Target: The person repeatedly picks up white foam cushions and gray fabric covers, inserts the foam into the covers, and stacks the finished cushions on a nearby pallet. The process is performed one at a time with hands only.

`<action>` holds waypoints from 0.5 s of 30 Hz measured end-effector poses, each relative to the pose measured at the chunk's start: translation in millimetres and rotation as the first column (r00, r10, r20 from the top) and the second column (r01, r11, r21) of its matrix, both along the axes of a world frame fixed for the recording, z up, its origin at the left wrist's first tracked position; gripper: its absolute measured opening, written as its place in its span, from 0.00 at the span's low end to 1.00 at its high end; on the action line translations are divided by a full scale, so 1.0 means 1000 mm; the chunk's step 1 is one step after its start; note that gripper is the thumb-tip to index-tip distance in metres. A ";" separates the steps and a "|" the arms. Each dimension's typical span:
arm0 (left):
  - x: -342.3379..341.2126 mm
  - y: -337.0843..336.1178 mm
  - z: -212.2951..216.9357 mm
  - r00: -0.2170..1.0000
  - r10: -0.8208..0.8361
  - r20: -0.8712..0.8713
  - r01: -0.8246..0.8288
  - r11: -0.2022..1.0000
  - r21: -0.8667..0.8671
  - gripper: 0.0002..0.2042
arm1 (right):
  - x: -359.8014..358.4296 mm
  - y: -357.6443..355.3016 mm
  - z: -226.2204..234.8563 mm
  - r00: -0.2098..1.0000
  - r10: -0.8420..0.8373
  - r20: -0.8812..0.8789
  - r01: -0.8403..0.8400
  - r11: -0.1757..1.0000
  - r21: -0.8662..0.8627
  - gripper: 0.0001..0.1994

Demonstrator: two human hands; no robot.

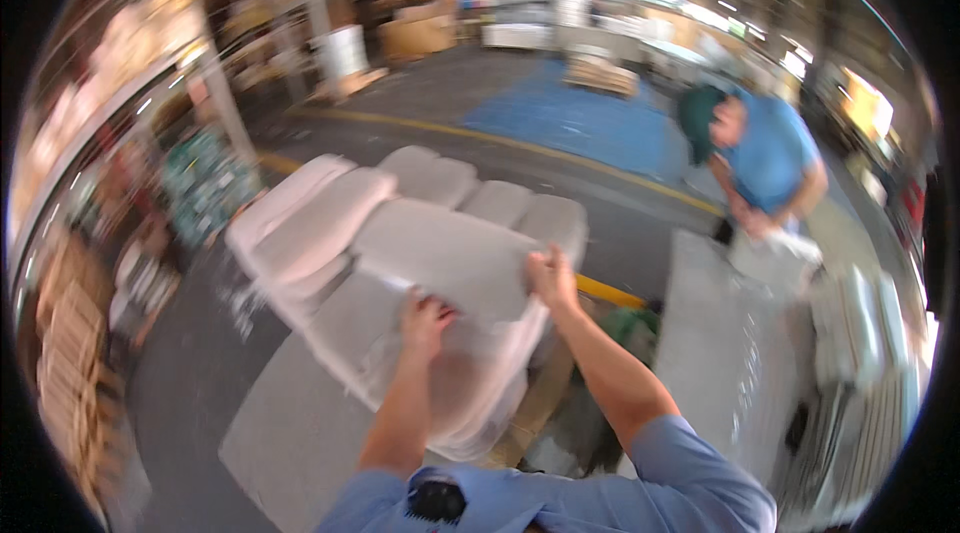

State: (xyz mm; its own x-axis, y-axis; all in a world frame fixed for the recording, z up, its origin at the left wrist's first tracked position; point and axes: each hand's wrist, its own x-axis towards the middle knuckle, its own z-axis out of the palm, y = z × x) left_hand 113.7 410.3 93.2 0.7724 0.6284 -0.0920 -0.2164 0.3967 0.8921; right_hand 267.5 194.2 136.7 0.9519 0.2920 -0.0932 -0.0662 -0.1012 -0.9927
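Observation:
Pale, soft-looking rectangular packs, like cushions or padded bundles, are piled in front of me. My right hand (pixel 552 278) grips the right end of a large pale pack (pixel 440 248) on top of the pile. That pack sits slightly raised on its near side. Just below its near edge is my left hand (pixel 427 323), fingers apart and partly smeared by motion. Whether the left fingers touch the pack I cannot tell. Beneath the left hand lies another pale pack (pixel 355 318), its surface shiny like plastic film.
A co-worker in a blue shirt (pixel 775 148) bends over a white bundle (pixel 775 258) at right, beside a film-covered table (pixel 710 333). Stacked white packs (pixel 850 333) stand far right. Wooden pallets (pixel 75 383) and racks line the left. A blue floor area (pixel 570 118) lies beyond.

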 end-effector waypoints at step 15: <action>-0.091 -0.180 -0.007 0.910 -0.382 -0.160 0.391 0.667 0.634 0.22 | -0.293 -0.370 -0.131 0.646 -0.736 -0.203 0.733 0.672 -0.104 0.18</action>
State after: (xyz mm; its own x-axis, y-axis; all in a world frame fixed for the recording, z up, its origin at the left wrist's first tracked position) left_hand 23.0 230.5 85.9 0.9615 0.1833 0.2048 -0.1621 -0.2236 0.9611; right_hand -25.3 -175.5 5.4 0.8090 -0.4967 -0.3142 -0.3281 0.0620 -0.9426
